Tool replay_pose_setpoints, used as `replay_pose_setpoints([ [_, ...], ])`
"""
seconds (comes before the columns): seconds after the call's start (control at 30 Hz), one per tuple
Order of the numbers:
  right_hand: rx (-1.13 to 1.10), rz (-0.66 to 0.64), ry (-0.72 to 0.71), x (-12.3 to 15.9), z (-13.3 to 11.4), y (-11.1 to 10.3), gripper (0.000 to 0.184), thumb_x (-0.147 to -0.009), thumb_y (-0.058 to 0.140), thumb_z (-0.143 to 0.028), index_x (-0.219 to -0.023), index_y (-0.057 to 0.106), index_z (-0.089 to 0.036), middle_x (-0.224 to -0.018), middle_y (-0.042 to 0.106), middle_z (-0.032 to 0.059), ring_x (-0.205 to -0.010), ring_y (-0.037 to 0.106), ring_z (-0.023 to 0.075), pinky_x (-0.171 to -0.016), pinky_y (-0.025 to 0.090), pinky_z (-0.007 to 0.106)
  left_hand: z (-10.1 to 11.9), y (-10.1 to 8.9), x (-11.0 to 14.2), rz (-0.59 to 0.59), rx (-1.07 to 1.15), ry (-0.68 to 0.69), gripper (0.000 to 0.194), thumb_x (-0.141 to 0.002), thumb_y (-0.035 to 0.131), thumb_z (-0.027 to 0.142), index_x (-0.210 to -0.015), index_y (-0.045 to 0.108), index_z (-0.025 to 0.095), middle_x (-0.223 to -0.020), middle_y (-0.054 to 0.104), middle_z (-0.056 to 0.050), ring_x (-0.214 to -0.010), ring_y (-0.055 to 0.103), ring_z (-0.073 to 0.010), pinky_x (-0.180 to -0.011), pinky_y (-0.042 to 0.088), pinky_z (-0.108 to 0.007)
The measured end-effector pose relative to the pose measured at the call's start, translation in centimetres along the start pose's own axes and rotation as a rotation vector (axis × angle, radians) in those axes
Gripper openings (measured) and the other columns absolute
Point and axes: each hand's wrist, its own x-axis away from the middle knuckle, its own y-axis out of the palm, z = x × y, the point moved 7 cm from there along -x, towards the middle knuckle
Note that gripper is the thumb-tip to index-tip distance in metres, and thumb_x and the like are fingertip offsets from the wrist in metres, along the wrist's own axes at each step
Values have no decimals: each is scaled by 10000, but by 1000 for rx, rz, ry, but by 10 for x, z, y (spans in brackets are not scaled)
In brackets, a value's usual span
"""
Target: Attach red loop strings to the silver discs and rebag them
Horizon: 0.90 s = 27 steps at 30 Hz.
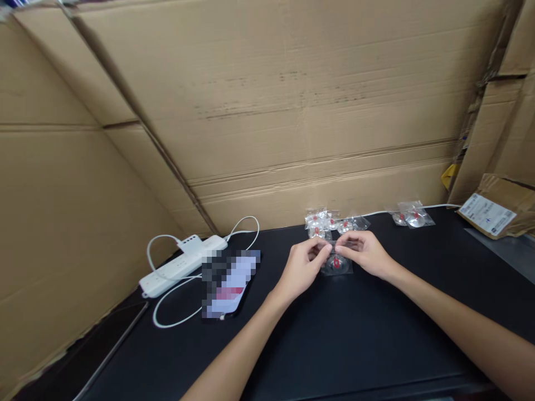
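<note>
A small clear plastic bag hangs between my hands, with a round, shiny item inside that bears a red mark. My left hand pinches the bag's top edge on the left, thumb against fingers. On the right, my right hand pinches the same edge close to the other thumb. Just behind my hands lies a cluster of similar clear bags, each with a shiny round item and red mark. What exactly the items are, I cannot tell.
More such bags lie farther right along the cardboard wall. A white power strip with cables and a phone are on the black table to the left. A torn cardboard package with a label sits at right.
</note>
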Motion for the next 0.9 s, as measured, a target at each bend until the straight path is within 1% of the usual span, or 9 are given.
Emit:
replay_pose_setpoints([
  [0.13,26,-2,-9,1,2,0,175,-767,720,-341,-788,674,-173,-791,661,31,-754,637,172,-749,517,324,1,0,1,8,71,-22,194,-845,626,338,-888,649,151,-709,614,-9,-611,587,-130,-605,505,-257],
  [0.23,40,-27,13,1,2,0,193,-756,729,-354,-791,681,-171,-783,667,32,-737,638,171,-733,522,324,4,-2,1,3,55,-9,175,-851,616,305,-822,670,141,-663,622,-16,-595,598,-134,-613,507,-262],
  [0.37,59,-30,50,0,1,-4,202,-742,742,-359,-767,684,-167,-739,660,23,-678,624,154,-663,509,293,2,-6,-1,-17,61,-21,164,-838,626,283,-795,684,136,-642,642,-27,-577,625,-153,-599,526,-278],
  [0.57,33,-57,116,-2,4,-13,198,-748,740,-357,-736,677,-169,-627,630,-5,-535,584,123,-566,489,273,-3,-15,-5,3,77,-48,139,-788,675,261,-816,699,127,-665,668,-41,-562,644,-161,-589,546,-291],
  [0.77,-39,-56,153,-2,6,-15,263,-738,746,-416,-758,699,-158,-628,671,24,-562,646,158,-594,545,314,-4,-21,-7,27,94,-60,129,-752,709,248,-801,711,129,-695,688,-48,-568,648,-157,-600,556,-291],
  [0.9,-74,-44,162,-2,7,-20,277,-721,764,-415,-755,672,-156,-673,684,37,-602,659,161,-635,560,330,-8,-23,-8,61,197,-101,168,-732,743,275,-803,709,127,-724,713,-62,-672,696,-199,-702,594,-349],
])
